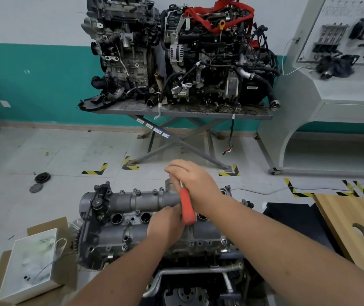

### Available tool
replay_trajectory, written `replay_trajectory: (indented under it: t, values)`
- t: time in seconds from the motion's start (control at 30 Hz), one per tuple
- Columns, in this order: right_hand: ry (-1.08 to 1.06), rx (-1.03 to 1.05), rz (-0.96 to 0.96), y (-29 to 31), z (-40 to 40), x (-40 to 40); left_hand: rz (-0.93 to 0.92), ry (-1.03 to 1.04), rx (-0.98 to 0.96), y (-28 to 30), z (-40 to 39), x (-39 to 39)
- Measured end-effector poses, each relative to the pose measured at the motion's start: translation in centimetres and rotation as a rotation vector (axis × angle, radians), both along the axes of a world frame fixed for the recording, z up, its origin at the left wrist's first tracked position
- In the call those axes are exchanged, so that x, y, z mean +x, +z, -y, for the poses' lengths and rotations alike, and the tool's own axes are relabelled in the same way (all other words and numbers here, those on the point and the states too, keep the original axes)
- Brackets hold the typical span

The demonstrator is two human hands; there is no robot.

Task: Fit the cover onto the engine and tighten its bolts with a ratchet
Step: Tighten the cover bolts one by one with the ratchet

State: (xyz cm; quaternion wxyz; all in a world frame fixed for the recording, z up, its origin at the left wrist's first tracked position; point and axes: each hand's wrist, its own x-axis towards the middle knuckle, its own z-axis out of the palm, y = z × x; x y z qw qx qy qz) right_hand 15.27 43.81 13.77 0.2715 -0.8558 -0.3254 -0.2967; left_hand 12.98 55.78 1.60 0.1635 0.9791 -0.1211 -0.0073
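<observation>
Right hand [190, 180] grasps ratchet [187, 206] (red handle) over cover [132, 199]; left hand [165, 226] rests curled there, grip unclear.

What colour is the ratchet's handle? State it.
Red-orange; the ratchet handle shows in the head view.

A: The cover [145, 208] is dull grey cast metal, matt and slightly rough.
B: Beside the cover, the ratchet [187, 206] handle is smooth orange plastic, and right of it a wood-grain board [353, 219].
</observation>
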Motion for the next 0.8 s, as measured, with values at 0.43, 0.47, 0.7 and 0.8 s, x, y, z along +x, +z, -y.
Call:
replay_trajectory:
  t: [0.43, 0.47, 0.7, 0.8]
  values:
    - [0.155, 1.283, -1.434, 2.3, 1.2, -0.7, 0.085, -0.022, -0.123, 0.3, 0.1, -0.3]
    - [0.126, 1.164, -1.505, 2.9, 1.2, -0.5, 0.092, -0.027, -0.120, 0.4, 0.1, -0.3]
    - [-0.111, -0.030, -1.337, 7.1, 0.1, 0.4, 0.081, -0.031, -0.109, 0.8, 0.1, -0.7]
    - [-0.168, 0.149, -1.289, 6.5, -1.6, -0.2, 0.042, -0.029, -0.089, 1.0, 0.1, -0.8]
